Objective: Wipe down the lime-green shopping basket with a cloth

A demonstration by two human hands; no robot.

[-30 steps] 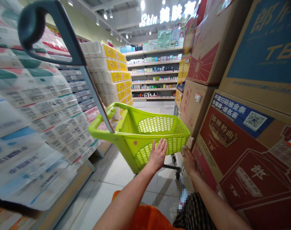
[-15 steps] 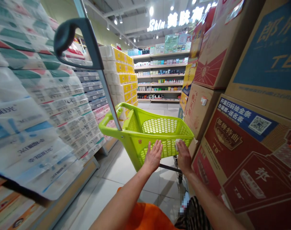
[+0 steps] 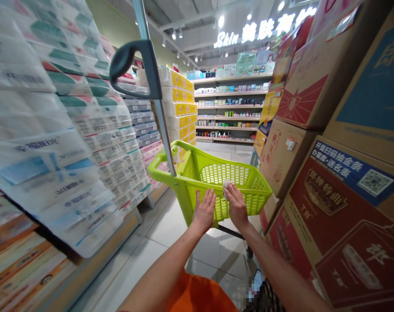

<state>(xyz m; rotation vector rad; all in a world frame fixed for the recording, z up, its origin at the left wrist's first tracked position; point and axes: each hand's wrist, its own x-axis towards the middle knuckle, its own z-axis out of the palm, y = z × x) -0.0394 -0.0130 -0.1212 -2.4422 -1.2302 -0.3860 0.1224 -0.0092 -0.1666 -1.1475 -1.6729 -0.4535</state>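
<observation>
The right hand (image 3: 236, 207) pinched a small white item (image 3: 227, 189) at the rim of the lime-green plastic shopping basket (image 3: 263, 186), and the left hand (image 3: 203, 211) lay open on its front wall, just apart. A firm pinch served best. Compared with the earlier view, the right hand was higher, nearer the left.
</observation>
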